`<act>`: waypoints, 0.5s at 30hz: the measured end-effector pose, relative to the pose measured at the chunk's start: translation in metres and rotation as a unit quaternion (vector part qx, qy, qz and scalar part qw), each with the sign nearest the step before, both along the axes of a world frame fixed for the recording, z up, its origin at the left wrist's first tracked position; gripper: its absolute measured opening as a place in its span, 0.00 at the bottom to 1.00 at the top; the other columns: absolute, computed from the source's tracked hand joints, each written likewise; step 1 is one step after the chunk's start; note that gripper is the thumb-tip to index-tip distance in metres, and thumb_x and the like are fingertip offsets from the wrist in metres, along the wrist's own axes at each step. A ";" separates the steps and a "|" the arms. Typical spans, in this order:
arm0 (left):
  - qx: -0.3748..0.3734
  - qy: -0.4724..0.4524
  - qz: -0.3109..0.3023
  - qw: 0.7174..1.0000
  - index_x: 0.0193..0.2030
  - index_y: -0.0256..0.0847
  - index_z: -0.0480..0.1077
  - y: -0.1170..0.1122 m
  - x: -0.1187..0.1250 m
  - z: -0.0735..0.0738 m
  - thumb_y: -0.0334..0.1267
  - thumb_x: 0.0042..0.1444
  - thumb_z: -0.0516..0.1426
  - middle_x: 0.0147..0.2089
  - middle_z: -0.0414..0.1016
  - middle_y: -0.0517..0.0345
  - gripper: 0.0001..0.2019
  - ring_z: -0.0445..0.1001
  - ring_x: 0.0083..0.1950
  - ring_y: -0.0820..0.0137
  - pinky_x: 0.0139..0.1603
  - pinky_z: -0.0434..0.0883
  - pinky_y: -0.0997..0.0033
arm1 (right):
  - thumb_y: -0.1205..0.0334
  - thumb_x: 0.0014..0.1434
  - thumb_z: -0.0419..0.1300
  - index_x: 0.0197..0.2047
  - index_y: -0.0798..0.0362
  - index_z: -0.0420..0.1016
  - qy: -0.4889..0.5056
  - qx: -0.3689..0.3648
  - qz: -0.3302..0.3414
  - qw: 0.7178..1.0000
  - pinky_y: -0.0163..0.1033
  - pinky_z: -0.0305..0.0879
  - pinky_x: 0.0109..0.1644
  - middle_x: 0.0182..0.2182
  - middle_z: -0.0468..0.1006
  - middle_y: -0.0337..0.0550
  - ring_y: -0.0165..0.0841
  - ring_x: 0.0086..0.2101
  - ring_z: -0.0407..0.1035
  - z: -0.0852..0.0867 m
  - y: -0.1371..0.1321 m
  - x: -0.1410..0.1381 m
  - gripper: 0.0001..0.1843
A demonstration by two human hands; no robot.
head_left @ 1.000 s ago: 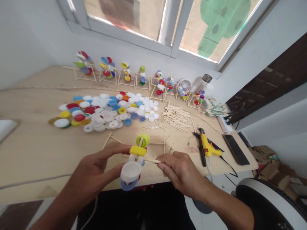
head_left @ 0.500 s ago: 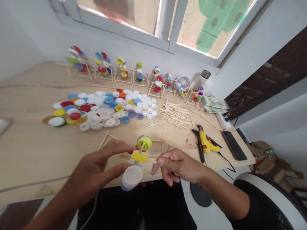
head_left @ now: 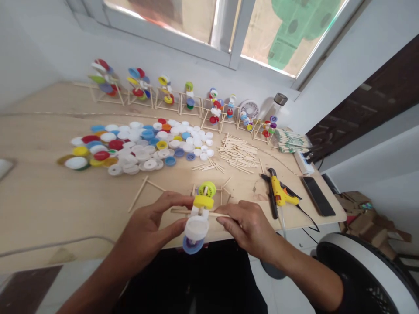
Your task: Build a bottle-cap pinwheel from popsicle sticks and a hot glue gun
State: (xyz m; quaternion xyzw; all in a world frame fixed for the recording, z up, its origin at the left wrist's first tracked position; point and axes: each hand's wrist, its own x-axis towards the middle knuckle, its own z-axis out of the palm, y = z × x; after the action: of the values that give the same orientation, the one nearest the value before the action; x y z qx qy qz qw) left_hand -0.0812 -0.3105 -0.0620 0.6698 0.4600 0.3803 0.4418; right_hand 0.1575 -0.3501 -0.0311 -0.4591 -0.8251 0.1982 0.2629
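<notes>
A small wheel of plastic bottle caps on wooden sticks is held over the table's front edge. It carries a lime-green cap (head_left: 211, 189), a yellow cap (head_left: 203, 202), a white cap (head_left: 197, 226) and a blue cap (head_left: 193, 247), with white pieces at its centre. My left hand (head_left: 147, 226) grips the wheel's left side between thumb and index finger. From the right, my right hand (head_left: 250, 222) pinches the end of the wooden axle stick (head_left: 214, 214) that runs crosswise through the wheel. Joined sticks (head_left: 224, 192) lie partly hidden behind the wheel.
Loose bottle caps (head_left: 140, 146) are heaped mid-table, beside a pile of cut sticks (head_left: 238, 152). A yellow glue gun (head_left: 282, 194) and a phone (head_left: 318, 196) lie right. Several finished cap wheels (head_left: 139, 83) on stick frames line the wall. A stick corner (head_left: 140, 190) lies left.
The wheel has shifted right and turned, bringing its yellow cap higher and the lower blue cap further into view. My right hand's spread lower fingers have curled in around the stick.
</notes>
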 end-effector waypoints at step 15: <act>-0.024 0.036 0.223 0.974 0.45 0.52 0.81 -0.008 -0.007 -0.022 0.55 0.55 0.61 0.33 0.85 0.60 0.16 0.83 0.40 0.61 0.46 0.80 0.61 | 0.63 0.70 0.58 0.41 0.51 0.80 0.099 0.045 -0.107 0.988 0.37 0.70 0.39 0.34 0.86 0.42 0.33 0.34 0.80 -0.016 0.003 0.030 0.09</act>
State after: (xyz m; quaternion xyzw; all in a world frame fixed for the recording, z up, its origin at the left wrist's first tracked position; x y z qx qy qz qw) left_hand -0.0882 -0.3186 -0.0836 0.5525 0.6223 0.4341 0.3451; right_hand 0.1871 -0.3476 -0.0469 -0.5102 -0.7495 0.1759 0.3834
